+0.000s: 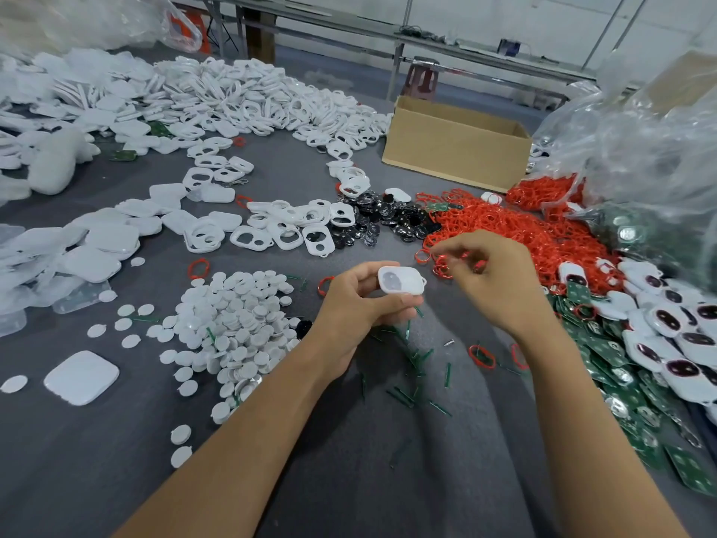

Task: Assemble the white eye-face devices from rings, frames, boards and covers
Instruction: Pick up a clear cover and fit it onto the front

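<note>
Your left hand (361,304): raised above the grey surface (349,460), fingers (392,304) curled under and thumb across the top of one white case (401,280), which they grip by its edges; the case lies flat, with two hollows showing on its upper side. Your right hand (492,281): just right of the case and not touching it, fingers (459,250) bunched close together at the near edge of the heap of red rings (504,227), pinching red rings between the tips; motion blur hides how many. White round discs (236,320): a loose heap left of your left forearm. White frames (271,95) with oval openings: a wide heap across the far side, with a smaller scatter nearer. Plain white covers (97,242): stacked at far left. Black pieces (380,219): a small heap between the frames and the rings. Green boards (620,363): spread along the right edge, with finished white devices (667,324) lying on top of them. Open cardboard box (454,145): beyond the rings. Clear plastic bag (640,149): upper right.
</note>
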